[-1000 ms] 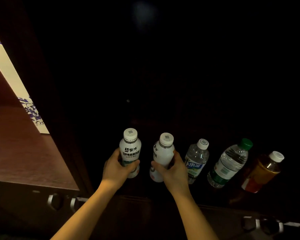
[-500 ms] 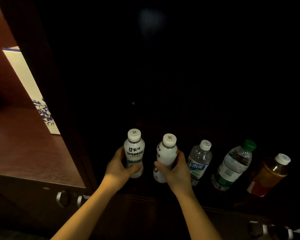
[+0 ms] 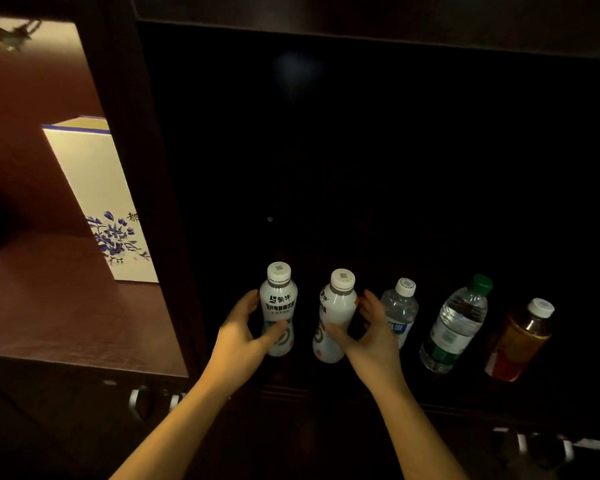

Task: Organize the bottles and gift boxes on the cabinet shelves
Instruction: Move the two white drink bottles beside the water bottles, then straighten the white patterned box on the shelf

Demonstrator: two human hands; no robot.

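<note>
Two white drink bottles stand upright on the dark cabinet shelf [image 3: 378, 386]. My left hand [image 3: 243, 334] wraps the left white bottle [image 3: 278, 303] from its left side, thumb across the front. My right hand [image 3: 371, 334] holds the right white bottle [image 3: 338, 306] from its right side, thumb on the lower front, fingers loosely curved. To the right stand a small clear water bottle [image 3: 400, 306], a larger water bottle with a green cap [image 3: 456, 323] and an amber tea bottle [image 3: 523, 337]. A white gift box with blue flowers [image 3: 97, 202] stands in the lit left compartment.
A dark vertical divider [image 3: 146, 202] separates the lit left compartment, with its reddish wooden shelf [image 3: 59, 313], from the dark one. Metal handles [image 3: 142, 401] sit on the drawer front below, more [image 3: 534, 445] at the lower right. The back of the dark compartment is hidden in shadow.
The view has tilted up and left, showing more of the gift box. Both hands stay on the white bottles; the right hand's fingers have loosened slightly.
</note>
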